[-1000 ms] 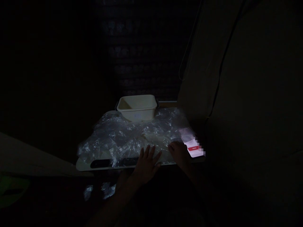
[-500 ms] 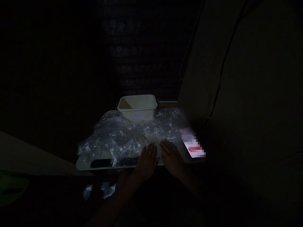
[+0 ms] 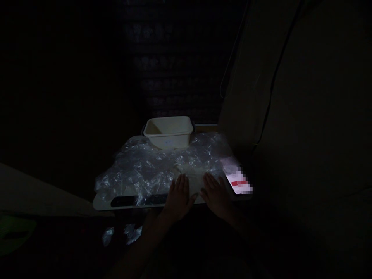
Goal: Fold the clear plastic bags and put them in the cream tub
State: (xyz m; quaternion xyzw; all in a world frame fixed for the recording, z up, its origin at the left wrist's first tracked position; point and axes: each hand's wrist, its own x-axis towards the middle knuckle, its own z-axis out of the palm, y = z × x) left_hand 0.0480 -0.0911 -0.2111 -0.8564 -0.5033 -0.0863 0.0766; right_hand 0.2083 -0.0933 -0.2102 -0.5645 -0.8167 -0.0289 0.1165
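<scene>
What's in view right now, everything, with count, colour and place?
Table: one, pale, centre.
Dark strip: at least one, table's front edge.
Clear plastic: count unclear, crumpled, across the table.
Tub: one, cream, table's far side.
Phone: one, pinkish lit screen with red, table's right edge.
Ribbed surface: one, dark, behind the table.
Cable: one, black, right.
Cord: one, thin, looped, left of the cable.
Shiny scraps: at least two, silvery, lower left.
Green object: one, lower left corner, unidentifiable.
Left hand: one, shadowed, flat, table's front edge.
Right hand: one, shadowed, flat, nearer the phone.
</scene>
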